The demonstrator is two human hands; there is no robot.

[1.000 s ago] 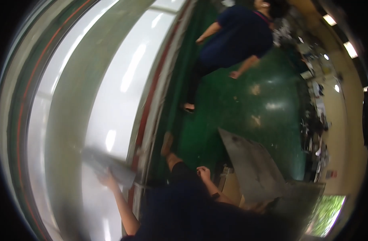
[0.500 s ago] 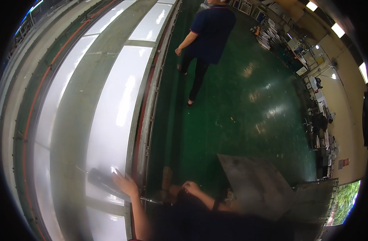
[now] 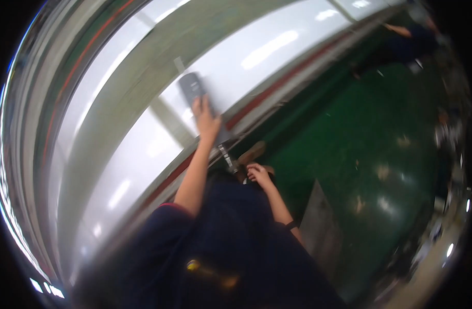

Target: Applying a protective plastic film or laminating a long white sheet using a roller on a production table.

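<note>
My left hand (image 3: 207, 121) reaches over the long table and lies across a dark grey, bar-shaped tool (image 3: 189, 85), its fingers bent over the tool's upper side. The tool bears small pale marks, and a thin pale strip sticks out at its far end. It lies across a glossy white panel (image 3: 236, 64), close to the gap before the nearer panel. A shiny jointed metal piece (image 3: 226, 157) shows near the tool's close end. Low in front of my body, my right hand (image 3: 259, 175) is held with loosely bent fingers apart, and nothing shows in it. Motion blurs the view.
Several white panels line the olive-green tabletop (image 3: 166, 56). A red strip and metal rail (image 3: 292, 77) edge the table. Another person (image 3: 411, 44) is at the far right beside the table. A grey sheet (image 3: 321, 221) stands at my right on the green floor (image 3: 339, 139).
My view has swung, so the table slants and the other person appears farther right. My left hand has come further onto the grey tool. The right hand stays near my body.
</note>
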